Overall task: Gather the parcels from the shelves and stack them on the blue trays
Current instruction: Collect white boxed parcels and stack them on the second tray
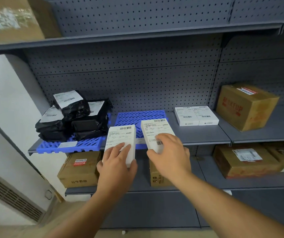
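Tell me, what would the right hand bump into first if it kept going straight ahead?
Probably the blue tray. The right hand holds a white box pointing toward it; the box's far end may already overlap it. Depth is hard to judge.

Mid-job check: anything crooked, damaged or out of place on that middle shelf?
Nothing damaged. The black bags are heaped unevenly on the left blue tray, one tilted on top. A loose label lies on that tray's front edge. The two white boxes on the bare shelf sit square.
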`<state>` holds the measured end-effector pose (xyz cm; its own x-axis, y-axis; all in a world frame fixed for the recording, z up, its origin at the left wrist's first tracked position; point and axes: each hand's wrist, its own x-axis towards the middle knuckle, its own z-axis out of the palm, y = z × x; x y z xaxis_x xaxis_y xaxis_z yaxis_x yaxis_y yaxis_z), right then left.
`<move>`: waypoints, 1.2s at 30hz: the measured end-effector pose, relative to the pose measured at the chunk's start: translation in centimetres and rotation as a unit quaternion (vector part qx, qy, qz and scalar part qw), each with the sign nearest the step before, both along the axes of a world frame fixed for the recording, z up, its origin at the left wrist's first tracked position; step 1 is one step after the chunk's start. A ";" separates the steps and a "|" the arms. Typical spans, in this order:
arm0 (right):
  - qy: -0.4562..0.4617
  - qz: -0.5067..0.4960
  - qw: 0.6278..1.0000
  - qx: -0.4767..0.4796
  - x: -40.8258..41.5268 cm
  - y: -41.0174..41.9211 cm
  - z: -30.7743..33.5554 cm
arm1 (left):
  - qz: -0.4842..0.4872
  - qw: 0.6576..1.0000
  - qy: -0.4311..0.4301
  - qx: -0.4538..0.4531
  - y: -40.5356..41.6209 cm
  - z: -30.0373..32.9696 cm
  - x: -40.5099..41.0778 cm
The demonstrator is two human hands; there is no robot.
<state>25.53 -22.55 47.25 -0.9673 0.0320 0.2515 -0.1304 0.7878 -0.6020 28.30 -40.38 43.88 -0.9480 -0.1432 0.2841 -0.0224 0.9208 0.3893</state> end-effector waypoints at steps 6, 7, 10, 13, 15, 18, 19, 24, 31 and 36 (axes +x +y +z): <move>-0.005 -0.017 1.000 0.007 -3.2 -0.5 -0.2 | -0.008 1.000 -0.001 0.009 -0.4 0.8 -3.8; -0.005 -0.018 1.000 0.010 -3.8 -0.8 -0.2 | -0.010 1.000 -0.004 0.012 -0.6 0.8 -4.5; -0.002 -0.022 1.000 0.017 -5.6 -1.6 -0.5 | -0.020 1.000 -0.009 0.020 -1.3 0.5 -6.7; 0.000 -0.030 0.999 0.021 -7.7 -2.5 -0.7 | -0.032 0.999 -0.011 0.024 -2.1 0.4 -9.1; -0.001 -0.036 0.999 0.019 -9.2 -3.2 -0.8 | -0.040 0.999 -0.014 0.025 -2.7 0.4 -10.8; -0.006 -0.052 0.999 0.017 -11.3 -4.1 -1.0 | -0.049 0.998 -0.022 0.025 -3.6 0.3 -13.1; -0.008 -0.057 0.998 0.017 -12.0 -4.3 -1.0 | -0.052 0.998 -0.023 0.024 -3.8 0.2 -13.8; -0.024 -0.074 0.997 0.018 -14.6 -4.8 -1.4 | -0.062 0.997 -0.039 0.016 -4.3 -0.1 -16.9; -0.041 -0.083 0.996 0.019 -17.8 -4.5 -1.8 | -0.060 0.997 -0.054 0.015 -4.2 -0.5 -20.0; -0.054 -0.080 0.995 0.021 -19.8 -4.4 -2.4 | -0.061 0.996 -0.058 0.020 -3.5 -0.9 -21.8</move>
<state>5.70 -26.96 44.89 -0.9721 0.1795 0.1513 0.0620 0.8180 -0.5719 6.49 -43.92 42.97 -0.9854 -0.0335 0.1671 0.0417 0.9033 0.4271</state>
